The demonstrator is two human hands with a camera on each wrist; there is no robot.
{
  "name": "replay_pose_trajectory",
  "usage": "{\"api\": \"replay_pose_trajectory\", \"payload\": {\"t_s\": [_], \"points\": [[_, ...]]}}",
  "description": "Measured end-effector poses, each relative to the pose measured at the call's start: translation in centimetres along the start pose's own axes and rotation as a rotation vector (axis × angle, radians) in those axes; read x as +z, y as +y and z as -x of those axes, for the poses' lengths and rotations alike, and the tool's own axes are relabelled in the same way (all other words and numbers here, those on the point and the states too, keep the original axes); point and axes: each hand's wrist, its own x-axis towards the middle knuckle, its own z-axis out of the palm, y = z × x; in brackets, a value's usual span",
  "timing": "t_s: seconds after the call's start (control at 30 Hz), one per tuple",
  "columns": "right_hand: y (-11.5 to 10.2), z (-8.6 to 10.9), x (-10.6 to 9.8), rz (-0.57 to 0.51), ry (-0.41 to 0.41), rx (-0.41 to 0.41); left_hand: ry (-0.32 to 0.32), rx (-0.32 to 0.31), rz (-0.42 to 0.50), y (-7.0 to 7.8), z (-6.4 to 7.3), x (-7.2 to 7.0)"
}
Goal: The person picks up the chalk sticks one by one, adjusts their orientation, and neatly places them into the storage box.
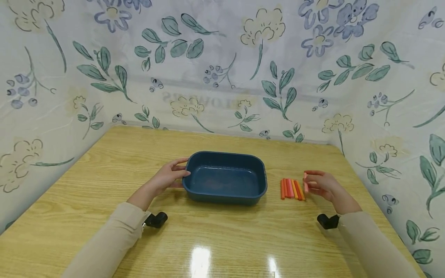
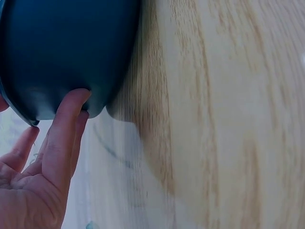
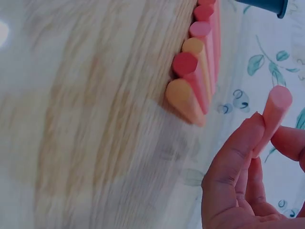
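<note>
Tub (image 1: 222,198), glossy dark blue, rounded-rectangular, stood on wood-grained bench (image 1: 236,227); left hand (image 1: 167,176) gripped it at nine o'clock; at three o'clock lay smooth cylindrical sticks (image 1: 291,189) in a row; right hand (image 1: 321,184), beyond, pinched a pink stick (image 3: 278,106)

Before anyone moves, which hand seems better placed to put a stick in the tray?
Probably the right hand: it pinches a pink stick, while the left hand holds no stick and touches the tray.

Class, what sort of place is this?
Probably a screened-off tabletop workspace: floral sheeting rises behind and beside a wood-grain table, where a dark blue tray sits.
</note>
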Motion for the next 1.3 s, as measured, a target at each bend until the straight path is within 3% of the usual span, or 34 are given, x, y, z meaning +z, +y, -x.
{"api": "replay_pose_trajectory", "payload": {"t_s": [0.43, 0.67, 1.3], "points": [[-1.4, -0.3, 1.3, -0.119, 0.022, -0.010, 0.008, -0.020, 0.009, 0.1, -0.3, 0.0], [-2.1, -0.5, 2.1, -0.116, 0.043, 0.007, 0.009, -0.018, 0.009, 0.0, -0.3, -0.1], [-4.3, -0.9, 4.3, -0.113, -0.013, -0.035, 0.018, -0.030, 0.006, 0.3, 0.2, 0.2]]}}
